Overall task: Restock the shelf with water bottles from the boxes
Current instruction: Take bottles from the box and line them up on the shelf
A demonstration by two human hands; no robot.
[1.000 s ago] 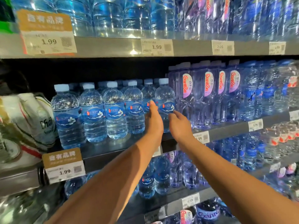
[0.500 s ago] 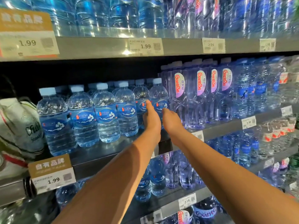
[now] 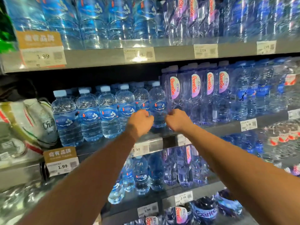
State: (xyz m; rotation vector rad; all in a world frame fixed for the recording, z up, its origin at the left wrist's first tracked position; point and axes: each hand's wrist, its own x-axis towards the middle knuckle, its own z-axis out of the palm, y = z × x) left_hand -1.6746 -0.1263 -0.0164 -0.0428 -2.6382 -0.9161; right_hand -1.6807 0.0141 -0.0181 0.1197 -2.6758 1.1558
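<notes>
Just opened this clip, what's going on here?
A person is working at a store shelf of bottled water. The left hand and right hand reach to the middle shelf, fingers curled, on either side of the end bottle in a row of blue-label bottles, right beside the Ganten bottles. Whether either hand actually grips that bottle is not clear. The row stands upright and no box is in view.

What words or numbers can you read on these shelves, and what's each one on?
"Ganten": tall purple bottles
"自有品牌": tan shelf sign
"1.99": price tag below it
"2.09": upper shelf tag
"Cha", cut off: white bag
Blue bottle labels: too blurred to read
</notes>
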